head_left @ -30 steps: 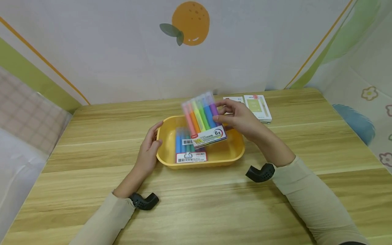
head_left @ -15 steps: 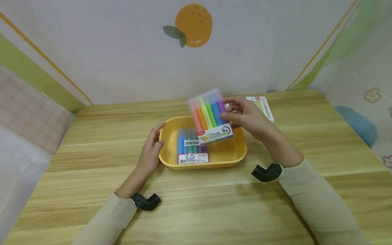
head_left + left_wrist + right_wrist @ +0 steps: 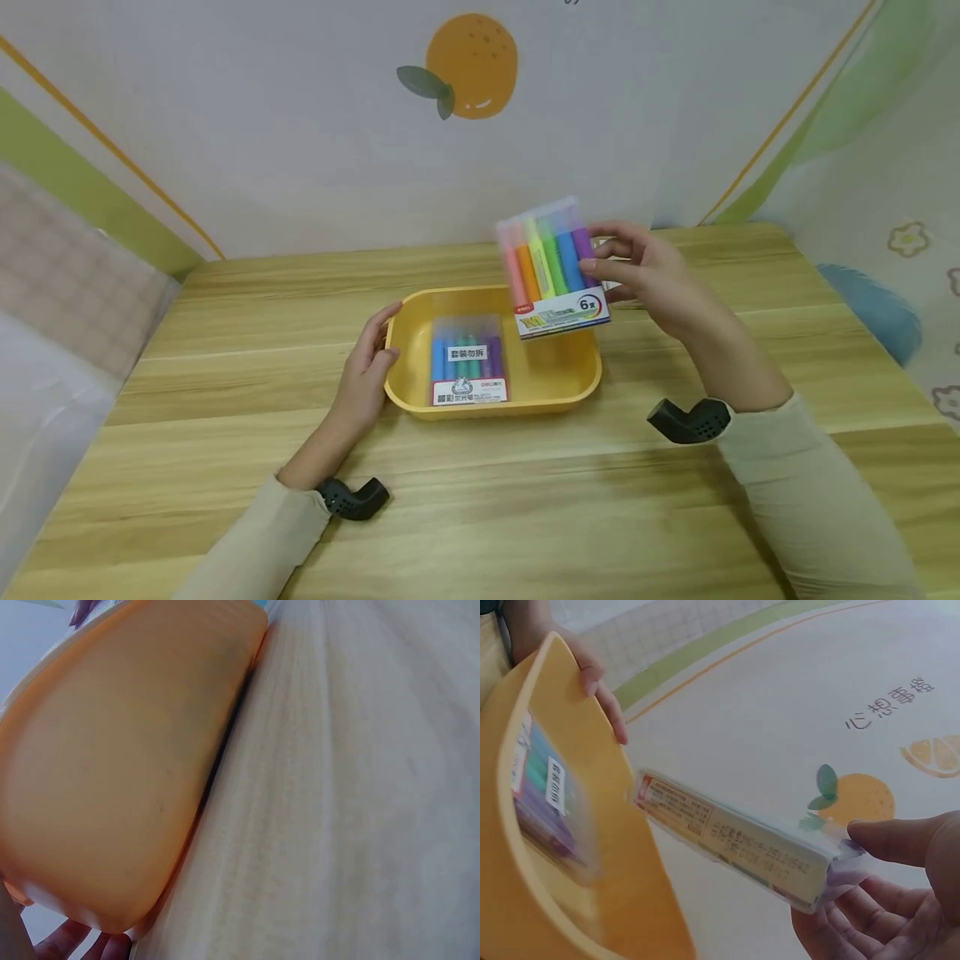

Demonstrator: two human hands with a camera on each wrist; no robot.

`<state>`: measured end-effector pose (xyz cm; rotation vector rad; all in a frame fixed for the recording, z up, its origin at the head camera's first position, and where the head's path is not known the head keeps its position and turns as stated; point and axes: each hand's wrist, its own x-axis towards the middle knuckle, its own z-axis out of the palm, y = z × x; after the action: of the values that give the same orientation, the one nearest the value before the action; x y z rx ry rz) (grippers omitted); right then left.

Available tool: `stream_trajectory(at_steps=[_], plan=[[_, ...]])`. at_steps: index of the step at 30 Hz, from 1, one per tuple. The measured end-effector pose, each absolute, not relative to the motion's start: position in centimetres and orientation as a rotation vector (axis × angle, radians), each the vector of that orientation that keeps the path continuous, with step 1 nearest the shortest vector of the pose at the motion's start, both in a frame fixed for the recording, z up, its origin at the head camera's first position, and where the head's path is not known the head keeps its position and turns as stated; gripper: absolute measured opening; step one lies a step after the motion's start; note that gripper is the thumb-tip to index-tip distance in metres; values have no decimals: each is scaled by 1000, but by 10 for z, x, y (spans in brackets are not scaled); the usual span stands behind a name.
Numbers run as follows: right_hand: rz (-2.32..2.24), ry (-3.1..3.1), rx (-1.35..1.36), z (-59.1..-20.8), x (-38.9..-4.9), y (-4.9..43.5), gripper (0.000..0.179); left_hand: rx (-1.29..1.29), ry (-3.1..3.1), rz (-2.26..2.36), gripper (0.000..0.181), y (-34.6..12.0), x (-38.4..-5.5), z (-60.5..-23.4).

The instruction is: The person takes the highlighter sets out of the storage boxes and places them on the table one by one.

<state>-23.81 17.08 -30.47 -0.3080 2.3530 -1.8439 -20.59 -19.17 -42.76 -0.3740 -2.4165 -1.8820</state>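
My right hand (image 3: 648,271) pinches a clear pack of highlighters (image 3: 551,262) by its right side, thumb in front and fingers behind. The pack is tilted and held up over the right part of a yellow basket (image 3: 551,406); its printed bottom end (image 3: 757,847) faces the right wrist camera. My left hand (image 3: 367,367) grips the basket's left end, thumb at the rim and fingers round the outside. Inside the basket, on the left, lies a second pack of highlighters (image 3: 467,367) in blue, green and purple. In the left wrist view the basket's outer wall (image 3: 112,765) fills much of the picture.
The basket stands on a wood-grain table (image 3: 480,500). Behind it hangs a pale cloth with a printed orange (image 3: 472,67). A white box (image 3: 611,287) is mostly hidden behind my right hand. Each wrist wears a black camera mount (image 3: 690,421).
My right hand has moved to the right and slightly up with the highlighter pack, uncovering the pack in the basket and covering the white boxes behind. The left hand keeps its hold.
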Motion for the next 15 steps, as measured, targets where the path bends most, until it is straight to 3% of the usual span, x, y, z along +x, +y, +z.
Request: stream_trajectory(at_steps=[5,15], plan=[[-2113,2179,-352,-303,-237,192,32,-382,-2421,-1883,60,-193,-206,-428],[-2296,2062,-268,-302,-242,214,30,-384,-2426,-1860,60,-198,-208,-427]])
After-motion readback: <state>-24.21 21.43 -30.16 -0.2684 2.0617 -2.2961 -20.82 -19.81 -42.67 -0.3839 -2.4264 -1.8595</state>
